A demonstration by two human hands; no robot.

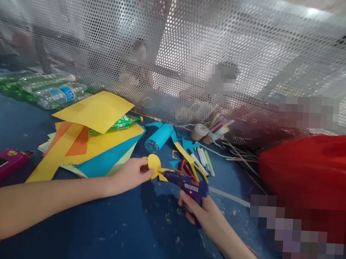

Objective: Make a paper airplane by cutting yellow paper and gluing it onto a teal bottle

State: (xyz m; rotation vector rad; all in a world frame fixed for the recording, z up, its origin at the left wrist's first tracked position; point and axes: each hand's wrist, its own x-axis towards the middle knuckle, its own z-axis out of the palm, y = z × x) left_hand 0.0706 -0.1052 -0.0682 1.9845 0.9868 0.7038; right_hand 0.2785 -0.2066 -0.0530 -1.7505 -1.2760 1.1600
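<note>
A rounded yellow paper piece (154, 163) was held over the blue surface (115, 227), its edge pinched in the left hand's (131, 172) grip; the right hand's (197, 209) grip was wrapped round a glue gun (187, 182), nozzle (162, 173) close beside the paper. Doing this well probably called for steady paper, light trigger pressure and fingertips clear of the nozzle. Beyond lay a blue cylinder (161, 136) and markers (204, 160); leftward, stacked coloured paper (108, 141).

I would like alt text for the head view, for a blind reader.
A person's left hand pinches a yellow paper piece while the right hand holds a blue glue gun close to it. Around them on a blue surface lie colored paper, a blue-covered cylinder, markers and plastic bottles, with a perforated screen behind.
</note>
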